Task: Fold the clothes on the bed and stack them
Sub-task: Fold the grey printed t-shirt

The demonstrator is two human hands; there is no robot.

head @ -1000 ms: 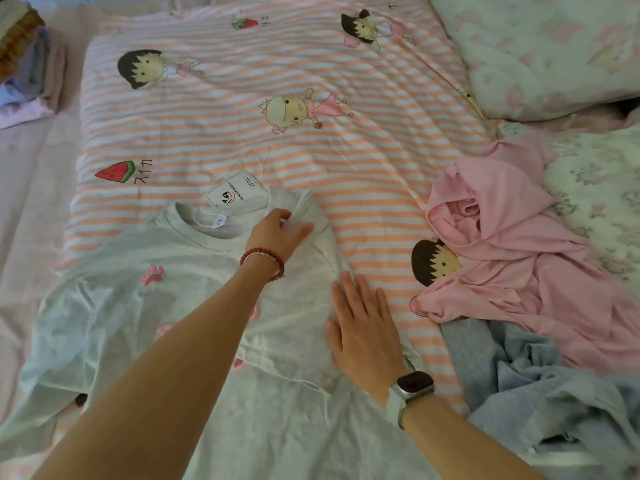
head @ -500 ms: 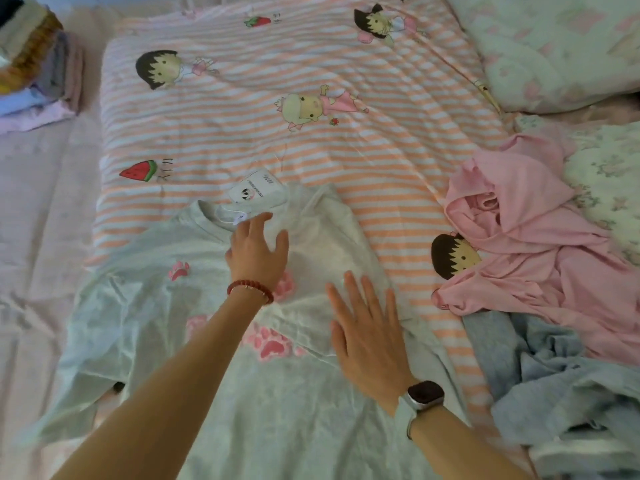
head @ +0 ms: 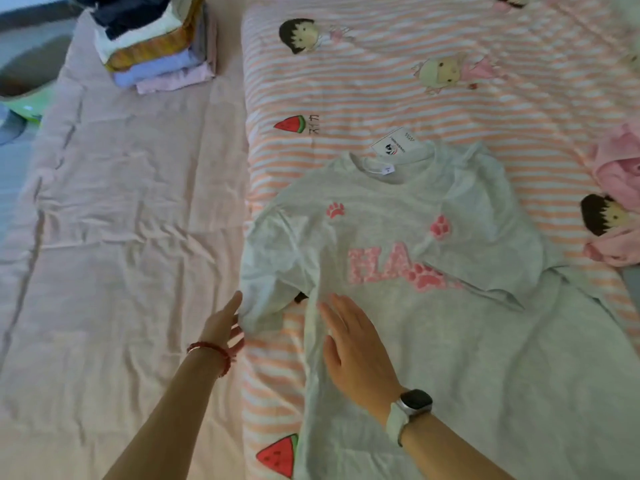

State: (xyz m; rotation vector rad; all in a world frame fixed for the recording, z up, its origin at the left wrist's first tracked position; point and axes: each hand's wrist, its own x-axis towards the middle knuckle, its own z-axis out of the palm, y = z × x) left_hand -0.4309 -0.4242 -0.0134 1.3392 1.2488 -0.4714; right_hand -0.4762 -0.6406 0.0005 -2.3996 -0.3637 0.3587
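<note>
A light grey T-shirt [head: 467, 341] with pink paw prints and pink letters lies front up on the striped blanket [head: 363, 105]. Its right sleeve is folded in over the chest; a white hang tag [head: 396, 144] sticks out at the collar. My left hand [head: 225, 323], with a red bead bracelet, touches the hem of the shirt's left sleeve, fingers straight. My right hand [head: 353, 344], with a watch on the wrist, rests flat on the shirt's left side below the armpit. A stack of folded clothes [head: 162, 46] sits at the far left.
A pale pink sheet [head: 121, 237] covers the bed's left half. A crumpled pink garment [head: 620, 188] lies at the right edge. A green basin [head: 24, 81] stands beyond the bed's far left corner.
Both hands have moved from the collar and right side of the shirt to its left sleeve and left side. The view has swung left, bringing the folded stack into sight.
</note>
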